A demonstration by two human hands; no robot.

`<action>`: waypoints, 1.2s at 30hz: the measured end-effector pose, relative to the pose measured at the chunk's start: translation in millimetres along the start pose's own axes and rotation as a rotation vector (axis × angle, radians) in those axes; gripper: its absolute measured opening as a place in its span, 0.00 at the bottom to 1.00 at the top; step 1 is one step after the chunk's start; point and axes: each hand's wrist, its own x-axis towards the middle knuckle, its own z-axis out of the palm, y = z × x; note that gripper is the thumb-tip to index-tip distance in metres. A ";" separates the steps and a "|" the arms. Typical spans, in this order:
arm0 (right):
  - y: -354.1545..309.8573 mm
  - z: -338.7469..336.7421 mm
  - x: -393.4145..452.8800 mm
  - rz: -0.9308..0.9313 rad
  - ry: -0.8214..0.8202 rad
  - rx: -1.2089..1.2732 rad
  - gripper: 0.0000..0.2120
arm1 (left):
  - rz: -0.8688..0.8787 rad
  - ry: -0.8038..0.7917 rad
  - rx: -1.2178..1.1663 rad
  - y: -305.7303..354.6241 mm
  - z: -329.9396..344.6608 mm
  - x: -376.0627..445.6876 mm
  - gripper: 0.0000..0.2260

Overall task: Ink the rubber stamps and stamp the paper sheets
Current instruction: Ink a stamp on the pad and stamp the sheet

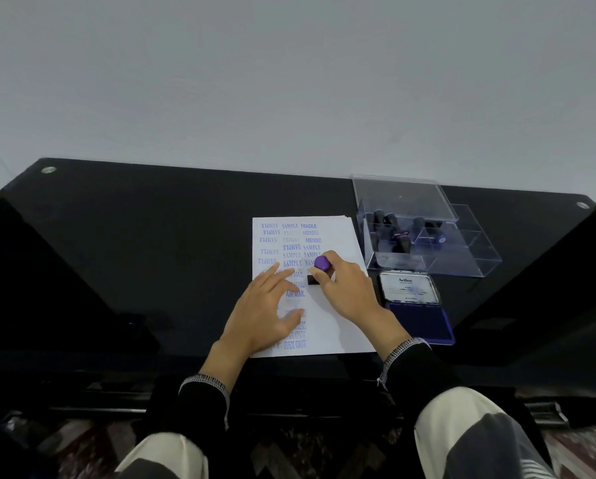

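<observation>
In the head view, just right of the frame's centre, the right hand grips a rubber stamp with a purple knob and a black base, its base down on the white paper sheet that lies on the glossy black table. The left hand lies flat, fingers spread and straight, pressing the sheet's lower middle.

The risks, as I judge them: the stamp stands just below earlier prints, so a slight drift upward would overprint one of them. Rocking or sliding the base on lifting would smear wet ink, and the left hand's fingers rest across printed lines, which could smudge if these are not dry. Several marks look faint, which suggests too little ink or uneven pressure; the same could spoil this one. Whether the base sits square to the sheet is hidden by the fingers.

Readable on the sheet, in blue: "SAMPLE" many times, some upside down in the left column, "FRAGILE" and "AMENDED" at the upper right, "AIR MAIL" in the middle, "FAX OUT" at the bottom. To the right lies an open blue ink pad in a clear hinged case, its lid label reading "Artline"; the smaller print is too fine to read. Above it stands a clear plastic compartment box holding more dark-handled stamps.
</observation>
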 end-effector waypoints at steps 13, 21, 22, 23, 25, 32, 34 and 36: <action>6.0 -5.0 11.0 0.221 0.039 0.391 0.11 | -0.036 -0.031 -0.031 0.6 -3.6 1.3 0.15; 14.7 -9.7 -18.8 0.321 0.390 0.787 0.04 | -0.073 -0.050 -0.060 0.0 -4.2 2.3 0.20; 15.5 -8.3 -20.8 0.319 0.369 0.778 0.05 | -0.074 -0.068 -0.053 0.9 -4.8 2.8 0.23; 15.8 -6.7 -22.8 0.316 0.352 0.767 0.05 | -0.074 -0.088 -0.038 2.0 -5.7 3.1 0.26; 16.2 -2.2 -26.9 0.314 0.346 0.736 0.05 | -0.079 -0.132 -0.002 3.3 -7.6 3.8 0.31; 15.9 13.9 -37.2 0.322 0.400 0.703 0.05 | -0.083 -0.154 0.031 1.2 -6.6 4.9 0.35; 14.3 14.0 -35.9 0.322 0.386 0.703 0.06 | -0.083 -0.157 0.031 0.8 -6.3 5.8 0.37; 13.3 11.8 -35.1 0.319 0.365 0.701 0.05 | -0.084 -0.160 0.049 1.4 -6.8 6.2 0.36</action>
